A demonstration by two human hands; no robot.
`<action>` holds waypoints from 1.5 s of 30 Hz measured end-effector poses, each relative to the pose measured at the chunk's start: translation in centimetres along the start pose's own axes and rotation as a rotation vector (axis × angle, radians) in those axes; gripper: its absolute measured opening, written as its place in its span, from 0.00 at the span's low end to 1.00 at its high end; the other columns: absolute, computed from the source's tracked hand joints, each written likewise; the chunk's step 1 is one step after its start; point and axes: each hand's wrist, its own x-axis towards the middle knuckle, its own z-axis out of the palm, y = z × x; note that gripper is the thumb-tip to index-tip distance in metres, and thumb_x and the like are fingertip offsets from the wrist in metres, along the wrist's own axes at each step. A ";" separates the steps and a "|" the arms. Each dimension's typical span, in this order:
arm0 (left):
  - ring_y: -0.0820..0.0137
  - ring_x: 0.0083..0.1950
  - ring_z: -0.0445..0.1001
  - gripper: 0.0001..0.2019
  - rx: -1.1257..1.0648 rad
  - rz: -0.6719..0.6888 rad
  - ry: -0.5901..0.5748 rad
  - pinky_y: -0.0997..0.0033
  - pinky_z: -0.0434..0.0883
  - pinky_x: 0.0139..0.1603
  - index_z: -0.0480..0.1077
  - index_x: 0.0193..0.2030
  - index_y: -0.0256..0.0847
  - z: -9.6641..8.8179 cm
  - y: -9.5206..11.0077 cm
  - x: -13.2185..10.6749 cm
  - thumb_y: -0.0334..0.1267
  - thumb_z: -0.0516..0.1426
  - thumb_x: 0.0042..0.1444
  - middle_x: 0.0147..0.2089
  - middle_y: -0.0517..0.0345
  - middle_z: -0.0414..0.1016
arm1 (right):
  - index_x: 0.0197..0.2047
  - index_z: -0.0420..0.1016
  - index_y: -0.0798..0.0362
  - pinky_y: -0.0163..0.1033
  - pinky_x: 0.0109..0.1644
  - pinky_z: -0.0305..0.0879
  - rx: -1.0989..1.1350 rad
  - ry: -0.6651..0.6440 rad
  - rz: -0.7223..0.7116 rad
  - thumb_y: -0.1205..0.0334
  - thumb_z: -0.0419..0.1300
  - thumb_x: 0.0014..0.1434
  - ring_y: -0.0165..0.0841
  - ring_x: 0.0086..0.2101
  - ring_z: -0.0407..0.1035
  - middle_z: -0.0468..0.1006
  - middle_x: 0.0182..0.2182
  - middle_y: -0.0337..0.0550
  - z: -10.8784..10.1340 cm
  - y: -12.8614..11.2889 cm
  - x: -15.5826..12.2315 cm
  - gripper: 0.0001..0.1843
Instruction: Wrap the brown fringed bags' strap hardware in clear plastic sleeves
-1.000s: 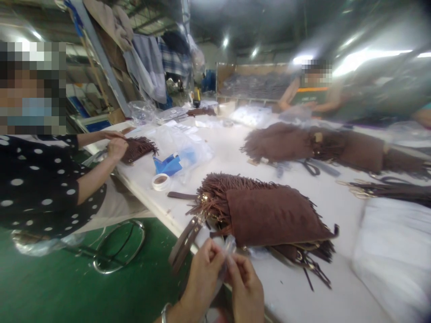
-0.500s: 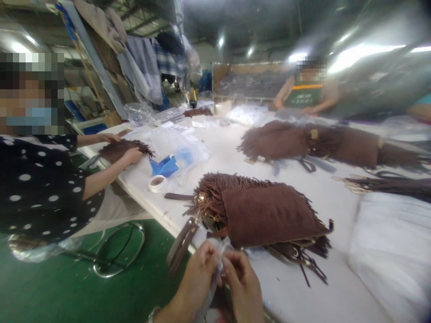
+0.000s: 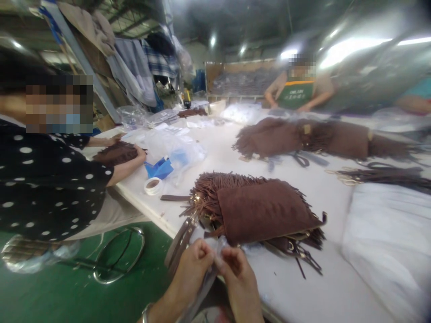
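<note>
At the table's near edge, my left hand [image 3: 192, 265] and my right hand [image 3: 238, 274] are side by side, thumbs and fingers pinched together. Between them is a piece of clear plastic film [image 3: 220, 244], whose lower part hangs down past my left wrist. My fingers hide part of it. Just beyond my hands lies a pile of brown fringed suede bags [image 3: 262, 211] with gold-coloured hardware. A brown strap [image 3: 178, 244] from the pile droops over the edge, close to my left hand.
A white tape roll [image 3: 153, 186], a blue folded piece [image 3: 159, 168] and loose plastic bags [image 3: 182, 141] lie left. More brown bags [image 3: 279, 137] lie farther back, white sheeting [image 3: 380, 242] right. A co-worker in dotted clothing [image 3: 54, 179] handles brown material; another person [image 3: 299, 92] stands opposite.
The whole view has shifted slightly. My hands still pinch the plastic film, with fingertips a little closer together. The co-worker at left has leaned farther in over the brown material.
</note>
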 end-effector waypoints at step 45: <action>0.60 0.36 0.77 0.14 0.544 0.147 0.167 0.65 0.69 0.36 0.67 0.44 0.45 1.2 -0.7 -1.8 0.51 0.54 0.59 0.37 0.55 0.77 | 0.33 0.73 0.51 0.35 0.29 0.70 -0.057 0.043 -0.024 0.61 0.59 0.55 0.36 0.31 0.74 0.77 0.28 0.39 1.1 -1.4 -0.5 0.04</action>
